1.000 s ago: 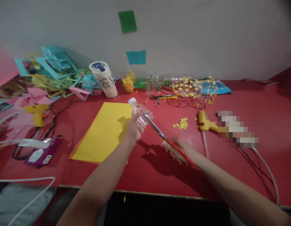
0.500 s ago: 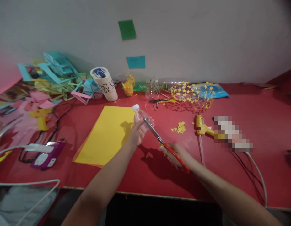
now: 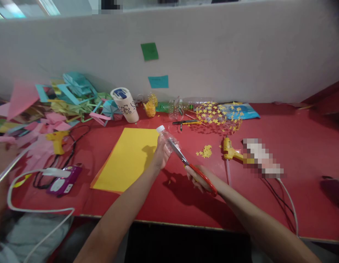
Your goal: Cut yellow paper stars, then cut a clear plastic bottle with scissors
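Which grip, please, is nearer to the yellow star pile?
Right: the right grip is just in front of the star pile; the left grip is farther, to its left.

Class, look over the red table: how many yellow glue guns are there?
2: one glue gun at left, beyond the purple socket block; another glue gun right of the loose yellow stars. More might hide under the paper pile.
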A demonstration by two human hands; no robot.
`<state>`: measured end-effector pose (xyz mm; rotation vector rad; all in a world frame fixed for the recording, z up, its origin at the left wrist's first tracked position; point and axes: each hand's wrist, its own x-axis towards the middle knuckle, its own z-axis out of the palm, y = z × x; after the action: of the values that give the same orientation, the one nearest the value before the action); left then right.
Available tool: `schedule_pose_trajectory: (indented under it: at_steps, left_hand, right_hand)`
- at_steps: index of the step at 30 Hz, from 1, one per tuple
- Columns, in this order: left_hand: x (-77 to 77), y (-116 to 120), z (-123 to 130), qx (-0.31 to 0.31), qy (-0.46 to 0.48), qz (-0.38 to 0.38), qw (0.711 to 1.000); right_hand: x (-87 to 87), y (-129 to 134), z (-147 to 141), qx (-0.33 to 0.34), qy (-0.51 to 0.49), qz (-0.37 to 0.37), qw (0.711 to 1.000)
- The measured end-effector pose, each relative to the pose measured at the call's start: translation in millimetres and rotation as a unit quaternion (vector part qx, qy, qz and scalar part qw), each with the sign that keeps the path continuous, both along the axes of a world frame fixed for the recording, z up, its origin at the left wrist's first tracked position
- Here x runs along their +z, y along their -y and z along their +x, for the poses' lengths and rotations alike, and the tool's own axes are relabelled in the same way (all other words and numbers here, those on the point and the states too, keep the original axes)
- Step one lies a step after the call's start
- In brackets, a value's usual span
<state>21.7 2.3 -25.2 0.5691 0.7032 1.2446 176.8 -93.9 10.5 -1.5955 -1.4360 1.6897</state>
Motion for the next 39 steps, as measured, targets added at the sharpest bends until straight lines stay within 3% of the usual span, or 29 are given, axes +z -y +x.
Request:
schedule_pose_trajectory:
  at_steps: [8, 17, 27, 39]
  left_hand:
    - [11.5, -17.2, 6.3, 0.025, -0.019, 0.03, 0.999]
    - [-1.6, -19.9, 11.1, 0.021, -0.018, 0.039, 0.999]
    - [-16.1, -16.0, 12.0, -0.038, -0.019, 0.043, 0.998]
    - [-17.0, -15.0, 13.1, -0.014, 0.004, 0.029, 0.999]
  right_hand:
    - [9.5, -9.8, 0.1, -0.04, 0.007, 0.023, 0.999]
    - [-10.2, -9.8, 0.3, -0.055, 0.04, 0.03, 0.997]
    - [-12.0, -5.8, -1.3, -0.064, 0.0, 0.026, 0.998]
    - [-6.8, -4.5, -0.1, -0.072, 0.016, 0.009, 0.997]
